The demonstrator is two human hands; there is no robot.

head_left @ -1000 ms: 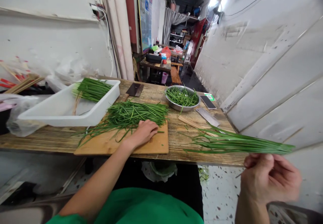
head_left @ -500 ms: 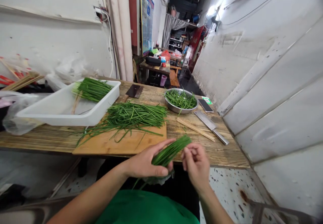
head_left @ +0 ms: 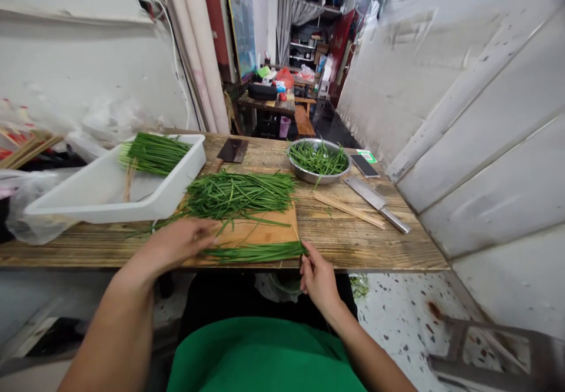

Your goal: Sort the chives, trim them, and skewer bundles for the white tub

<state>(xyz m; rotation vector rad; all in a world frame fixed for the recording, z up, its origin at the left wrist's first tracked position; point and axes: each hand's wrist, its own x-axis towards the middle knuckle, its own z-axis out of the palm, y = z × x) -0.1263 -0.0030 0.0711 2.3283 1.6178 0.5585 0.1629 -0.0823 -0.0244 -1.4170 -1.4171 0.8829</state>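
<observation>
A thin bundle of garlic chives [head_left: 260,252] lies along the front edge of the wooden cutting board [head_left: 251,232]. My right hand [head_left: 320,277] pinches the bundle's right end between thumb and fingers. At the other end is my left hand [head_left: 183,242], its fingers loosely bent and apart, near the leaf tips; whether it touches them is hard to tell. Behind the bundle, a larger loose pile of chives [head_left: 238,195] covers the back of the board.
A white plastic tray [head_left: 176,189] with more chives stands left. Further back lies a dark-bladed cleaver [head_left: 233,150]. To the right are a steel bowl [head_left: 304,173] of cut greens, bamboo skewers [head_left: 348,209], a steel cleaver [head_left: 368,195] and a phone [head_left: 365,166].
The bundle, earlier held up between both hands over the table edge, now lies flat on the board. My left hand has moved left, and my right hand is at the bundle's right end.
</observation>
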